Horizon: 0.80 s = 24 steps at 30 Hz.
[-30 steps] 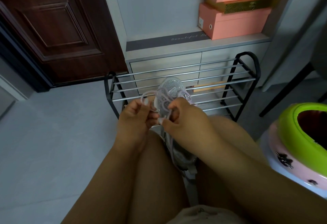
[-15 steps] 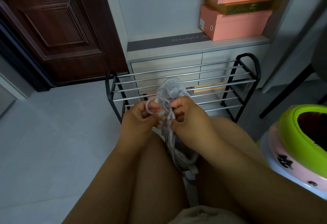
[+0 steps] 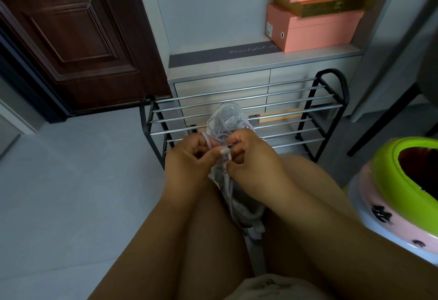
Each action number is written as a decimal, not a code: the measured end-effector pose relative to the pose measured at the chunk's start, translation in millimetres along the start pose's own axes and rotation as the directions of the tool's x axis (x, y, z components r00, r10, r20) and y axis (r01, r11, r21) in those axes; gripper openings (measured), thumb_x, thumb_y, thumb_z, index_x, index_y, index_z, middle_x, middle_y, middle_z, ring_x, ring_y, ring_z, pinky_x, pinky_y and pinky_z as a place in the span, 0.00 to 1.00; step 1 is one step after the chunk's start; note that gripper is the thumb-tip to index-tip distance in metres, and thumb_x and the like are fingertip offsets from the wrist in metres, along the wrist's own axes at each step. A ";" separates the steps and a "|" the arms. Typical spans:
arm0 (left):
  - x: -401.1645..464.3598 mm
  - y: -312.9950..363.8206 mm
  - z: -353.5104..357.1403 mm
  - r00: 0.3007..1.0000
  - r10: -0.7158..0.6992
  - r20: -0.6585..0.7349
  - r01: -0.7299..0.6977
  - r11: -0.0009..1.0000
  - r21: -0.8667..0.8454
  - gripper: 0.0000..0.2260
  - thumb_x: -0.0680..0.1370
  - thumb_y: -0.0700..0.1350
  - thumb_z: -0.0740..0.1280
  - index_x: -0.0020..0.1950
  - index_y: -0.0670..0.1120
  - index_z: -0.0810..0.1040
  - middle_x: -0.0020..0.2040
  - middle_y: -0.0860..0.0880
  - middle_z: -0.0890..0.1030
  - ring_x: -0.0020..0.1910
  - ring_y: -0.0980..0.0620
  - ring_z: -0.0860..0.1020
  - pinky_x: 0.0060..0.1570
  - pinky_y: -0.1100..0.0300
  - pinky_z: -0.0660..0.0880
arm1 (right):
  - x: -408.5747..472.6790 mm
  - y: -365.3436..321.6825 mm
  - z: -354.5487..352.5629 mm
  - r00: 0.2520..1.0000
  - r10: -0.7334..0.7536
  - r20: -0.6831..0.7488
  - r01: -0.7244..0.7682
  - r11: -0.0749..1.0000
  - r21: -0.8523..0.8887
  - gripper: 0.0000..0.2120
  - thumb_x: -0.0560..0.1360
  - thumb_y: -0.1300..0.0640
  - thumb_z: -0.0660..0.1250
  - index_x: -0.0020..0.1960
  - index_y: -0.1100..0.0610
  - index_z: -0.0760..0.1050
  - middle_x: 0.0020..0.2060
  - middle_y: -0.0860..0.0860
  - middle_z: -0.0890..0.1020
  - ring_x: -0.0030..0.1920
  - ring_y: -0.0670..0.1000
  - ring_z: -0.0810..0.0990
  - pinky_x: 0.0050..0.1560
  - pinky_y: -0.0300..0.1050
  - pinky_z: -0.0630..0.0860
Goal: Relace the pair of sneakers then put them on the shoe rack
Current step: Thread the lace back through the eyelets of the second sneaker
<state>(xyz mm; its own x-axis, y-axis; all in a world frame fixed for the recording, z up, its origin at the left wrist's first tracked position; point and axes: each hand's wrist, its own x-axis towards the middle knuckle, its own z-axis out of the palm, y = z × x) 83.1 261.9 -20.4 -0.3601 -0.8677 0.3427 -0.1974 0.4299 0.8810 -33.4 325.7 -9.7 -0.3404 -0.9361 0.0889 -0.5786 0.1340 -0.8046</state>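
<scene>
Against the frame half a second ago, the lace loop at the left hand (image 3: 189,157) is seen pulled smaller and the two hands are closer together; the shoe and rack are unmoved. A pale lilac round-cord lace (image 3: 214,139) is pinched by the left hand, fingers curled on it, and another strand of it is pinched by the right hand (image 3: 248,157), also curled, just at 3 o'clock of the left. The sneaker (image 3: 227,121) is held between the bare knees, toe toward 12 o'clock, with a silvery glittered mesh upper and a small tongue label whose print is too small to be read. The shoe rack (image 3: 317,100) stands on the floor at 12 o'clock of the hands, built of black rounded end frames and chrome rails. Behind it pink shoeboxes (image 3: 317,29) with round holes are stacked on a grey cabinet, on a dark mat (image 3: 222,54) with script reading "Beautiful", the rest hidden. A glossy stool (image 3: 400,193), green rim over pink with black cat faces, is at 3 o'clock. A dark panelled wooden door (image 3: 71,38) is at 10 o'clock.
</scene>
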 end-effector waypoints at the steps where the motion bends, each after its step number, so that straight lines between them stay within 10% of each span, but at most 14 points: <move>1: 0.4 -1.1 0.4 1.000 -0.001 0.000 0.001 1.000 0.009 0.02 0.72 0.41 0.72 0.43 0.45 0.82 0.38 0.54 0.83 0.37 0.59 0.81 0.36 0.68 0.77 | -0.1 0.3 0.2 1.000 -0.003 -0.003 0.003 1.000 -0.003 0.12 0.72 0.58 0.68 0.54 0.51 0.71 0.41 0.49 0.81 0.42 0.49 0.80 0.46 0.52 0.78; 9: -0.4 -1.4 3.6 0.995 0.100 0.010 -0.100 0.984 0.144 0.07 0.74 0.41 0.71 0.37 0.49 0.79 0.31 0.56 0.76 0.33 0.65 0.75 0.33 0.74 0.69 | -0.3 1.2 -0.8 1.000 0.006 -0.013 -0.007 0.999 -0.039 0.04 0.72 0.58 0.68 0.46 0.54 0.75 0.39 0.50 0.81 0.41 0.49 0.79 0.44 0.48 0.77; 17: -1.8 1.7 -1.2 0.991 -0.106 0.080 0.117 0.980 -0.161 0.06 0.78 0.40 0.64 0.44 0.47 0.80 0.30 0.53 0.81 0.28 0.60 0.76 0.29 0.68 0.74 | 3.1 4.6 0.6 1.000 0.005 -0.026 -0.004 1.000 0.023 0.09 0.70 0.60 0.71 0.43 0.48 0.74 0.37 0.45 0.80 0.38 0.46 0.79 0.41 0.42 0.77; 24: -1.9 -4.2 -2.4 0.987 -0.109 0.116 0.127 0.978 -0.166 0.07 0.78 0.37 0.64 0.49 0.45 0.81 0.37 0.48 0.83 0.33 0.59 0.78 0.33 0.67 0.75 | 4.7 7.3 1.7 0.999 0.022 -0.028 -0.019 0.995 0.098 0.12 0.69 0.61 0.71 0.46 0.48 0.72 0.38 0.48 0.81 0.39 0.49 0.80 0.45 0.54 0.79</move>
<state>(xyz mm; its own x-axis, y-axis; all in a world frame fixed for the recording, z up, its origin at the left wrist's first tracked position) 86.8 261.1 -24.0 -0.4394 -0.8746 0.2050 -0.0874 0.2688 0.9592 -38.0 321.8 -16.2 -0.3733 -0.9236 0.0877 -0.4967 0.1191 -0.8597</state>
